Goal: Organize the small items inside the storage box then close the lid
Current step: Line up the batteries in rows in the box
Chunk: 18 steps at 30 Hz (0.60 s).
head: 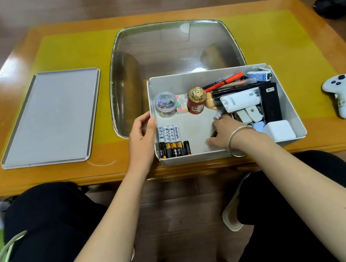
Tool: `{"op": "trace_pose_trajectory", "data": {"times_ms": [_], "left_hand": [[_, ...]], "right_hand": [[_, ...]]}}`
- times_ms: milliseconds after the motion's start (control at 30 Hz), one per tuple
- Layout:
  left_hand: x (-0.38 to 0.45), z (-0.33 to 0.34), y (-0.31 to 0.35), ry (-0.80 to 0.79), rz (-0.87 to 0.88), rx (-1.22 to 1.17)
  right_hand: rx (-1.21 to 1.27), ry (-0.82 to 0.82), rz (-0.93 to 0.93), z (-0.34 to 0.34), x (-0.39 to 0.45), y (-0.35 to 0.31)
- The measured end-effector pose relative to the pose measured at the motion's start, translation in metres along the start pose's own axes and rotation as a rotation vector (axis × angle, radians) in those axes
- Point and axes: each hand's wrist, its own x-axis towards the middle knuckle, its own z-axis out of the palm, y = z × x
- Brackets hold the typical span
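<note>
A white storage box [182, 78] stands open at the table's near edge. Its grey lid [52, 116] lies flat to the left. Inside, several batteries [170, 141] lie in rows at the front left, with a clear round jar of clips [165, 104] and a red jar with a gold top [195, 101] behind them. Pens [225, 81], a white device [241, 99] and a black case [271, 101] fill the right side. My left hand [142, 135] grips the box's left wall. My right hand [225, 133] is inside the box, fingers curled over a small dark item that is mostly hidden.
A white game controller [342, 93] lies on the table right of the box. A glass panel [169, 49] is set into the table's middle behind the box. A white cube [279, 130] sits in the box's front right corner. My knees are below the table edge.
</note>
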Motion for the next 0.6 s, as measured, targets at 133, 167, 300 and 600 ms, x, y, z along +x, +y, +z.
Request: {"op": "trace_pose_trajectory", "data": {"times_ms": [133, 167, 300, 600], "left_hand": [[0.0, 0.0, 0.0, -0.006, -0.005, 0.003], [0.0, 0.0, 0.0, -0.008, -0.004, 0.003], [0.001, -0.001, -0.001, -0.007, 0.0, 0.007], [0.0, 0.0, 0.0, -0.014, 0.012, 0.0]], "right_hand": [[0.002, 0.027, -0.035, 0.0, 0.0, 0.001], [0.015, 0.047, -0.028, 0.0, 0.001, 0.001], [0.01, 0.054, 0.043, 0.002, 0.01, -0.002], [-0.116, 0.047, -0.051, 0.004, 0.007, 0.001]]}}
